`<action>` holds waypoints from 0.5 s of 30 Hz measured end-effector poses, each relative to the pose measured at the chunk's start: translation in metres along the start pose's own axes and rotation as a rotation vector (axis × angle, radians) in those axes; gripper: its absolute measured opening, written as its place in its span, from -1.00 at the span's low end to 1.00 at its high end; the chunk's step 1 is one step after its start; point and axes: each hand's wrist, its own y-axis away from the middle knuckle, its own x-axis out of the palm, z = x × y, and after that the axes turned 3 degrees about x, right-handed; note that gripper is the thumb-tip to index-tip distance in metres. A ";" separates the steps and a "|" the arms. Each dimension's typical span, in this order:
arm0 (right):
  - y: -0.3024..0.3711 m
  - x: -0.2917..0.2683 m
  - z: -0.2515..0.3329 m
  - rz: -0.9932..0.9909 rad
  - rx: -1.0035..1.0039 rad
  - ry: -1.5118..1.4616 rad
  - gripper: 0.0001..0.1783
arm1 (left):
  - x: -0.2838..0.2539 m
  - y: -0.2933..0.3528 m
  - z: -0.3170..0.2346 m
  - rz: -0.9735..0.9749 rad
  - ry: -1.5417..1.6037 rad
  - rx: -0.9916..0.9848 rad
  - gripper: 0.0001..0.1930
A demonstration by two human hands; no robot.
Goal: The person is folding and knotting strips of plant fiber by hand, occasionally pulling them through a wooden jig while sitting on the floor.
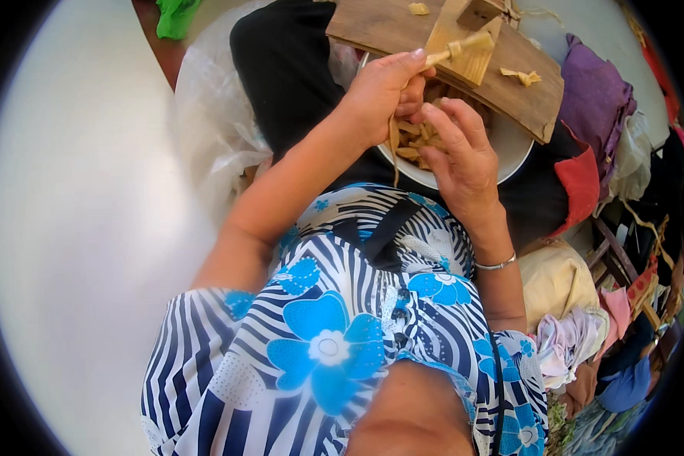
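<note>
My left hand (391, 87) is closed around a pale tan strip (457, 49) with a knot near its far end. That knotted end points up and to the right over a wooden board (536, 114). A thin brown tail hangs from beneath the same hand. Close by on the right, my right hand (463, 156) has its fingers bent but apart, and I see nothing held in it. Below both hands sits a white basin (515, 166) with many tan pieces (414, 140) inside, partly hidden by the hands and the board.
Small knotted pieces (520, 77) lie on the board, beside a raised wooden block (448, 34). Clear plastic (213, 114) lies left of my dark-trousered leg. Purple cloth (596, 99), red cloth (576, 186) and bundled fabrics (566, 342) crowd the right.
</note>
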 end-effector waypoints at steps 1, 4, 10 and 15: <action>-0.001 0.005 0.001 0.017 -0.043 -0.015 -0.55 | 0.004 0.000 -0.004 -0.075 0.060 -0.020 -0.74; -0.011 0.019 0.003 0.019 -0.202 -0.016 -0.62 | -0.009 -0.007 -0.001 -0.124 0.227 -0.062 -0.73; -0.018 0.025 0.008 0.003 -0.379 0.047 -0.68 | -0.010 -0.004 0.000 -0.200 0.367 -0.126 -0.72; -0.017 0.025 0.011 0.034 -0.346 0.042 -0.71 | -0.006 -0.003 -0.004 -0.189 0.362 -0.123 -0.74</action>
